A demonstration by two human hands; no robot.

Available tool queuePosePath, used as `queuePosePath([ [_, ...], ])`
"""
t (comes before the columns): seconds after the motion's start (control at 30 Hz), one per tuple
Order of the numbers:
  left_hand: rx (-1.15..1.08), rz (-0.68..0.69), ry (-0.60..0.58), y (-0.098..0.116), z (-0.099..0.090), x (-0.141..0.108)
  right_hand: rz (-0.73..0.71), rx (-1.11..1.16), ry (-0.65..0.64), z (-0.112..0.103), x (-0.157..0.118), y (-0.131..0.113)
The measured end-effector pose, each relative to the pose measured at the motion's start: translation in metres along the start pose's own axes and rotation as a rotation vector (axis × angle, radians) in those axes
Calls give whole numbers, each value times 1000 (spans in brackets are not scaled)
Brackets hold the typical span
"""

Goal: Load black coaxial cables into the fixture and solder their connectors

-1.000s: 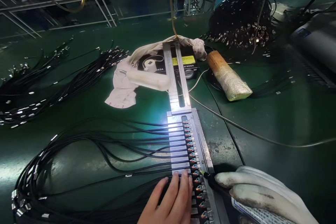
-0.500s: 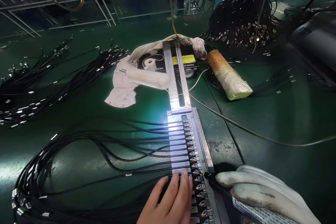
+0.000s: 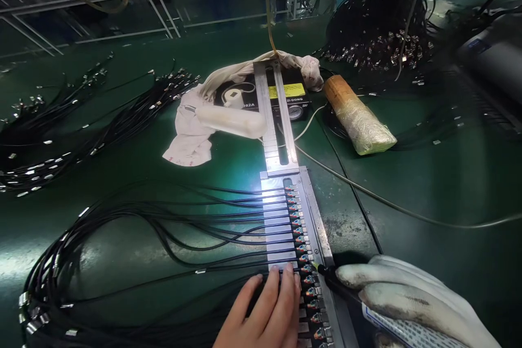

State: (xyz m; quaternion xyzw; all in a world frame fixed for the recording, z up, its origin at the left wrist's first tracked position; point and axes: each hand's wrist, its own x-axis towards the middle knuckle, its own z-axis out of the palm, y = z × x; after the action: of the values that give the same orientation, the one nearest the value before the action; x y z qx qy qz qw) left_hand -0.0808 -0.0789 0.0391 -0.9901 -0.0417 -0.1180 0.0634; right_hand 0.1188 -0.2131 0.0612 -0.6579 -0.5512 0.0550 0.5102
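Observation:
My left hand (image 3: 265, 310) is bare and lies with fingers stretched over black cables at the lower part of a metal jig (image 3: 278, 228). In the jig, several black cables (image 3: 228, 232) lie side by side, their stripped ends showing coloured wires at small metal connectors (image 3: 300, 239). In a dirty white glove, my right hand (image 3: 408, 293) is closed round a black pen-like tool (image 3: 332, 278) with a thin pale yellow-green tip. That tip is at a connector just right of my left fingertips. A white and blue patterned barrel (image 3: 387, 326) shows under the gloved fingers.
A white lamp (image 3: 230, 121) on a cloth (image 3: 190, 130) lights the jig. Behind are a black box (image 3: 293, 100) and a plastic-wrapped wooden block (image 3: 359, 114). Cable bundles lie at left (image 3: 122, 130) and far right (image 3: 371, 22). A cord (image 3: 367, 193) crosses the green table (image 3: 428, 185).
Almost nothing differs. The view has shifted very slightly, and both hands and the tool tip keep nearly the same place at the connectors.

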Motion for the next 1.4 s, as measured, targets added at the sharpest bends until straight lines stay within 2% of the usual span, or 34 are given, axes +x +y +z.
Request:
queuePosePath([
  [0.4,11,31,-3,-3,2,-1,-63,-49,-106,-6,-5,12],
  [0.7,55,53,-91,-4,-1,-3,-53,-8,-100,-6,-3,9],
  [0.83,64,56,-86,-4,-1,-3,-10,8,-58,-6,-2,7],
  [1.1,60,66,-108,-4,-3,-2,-61,15,-137,-8,1,17],
  [1.4,40,60,-95,-4,-4,-1,-74,2,-155,-9,-1,17],
])
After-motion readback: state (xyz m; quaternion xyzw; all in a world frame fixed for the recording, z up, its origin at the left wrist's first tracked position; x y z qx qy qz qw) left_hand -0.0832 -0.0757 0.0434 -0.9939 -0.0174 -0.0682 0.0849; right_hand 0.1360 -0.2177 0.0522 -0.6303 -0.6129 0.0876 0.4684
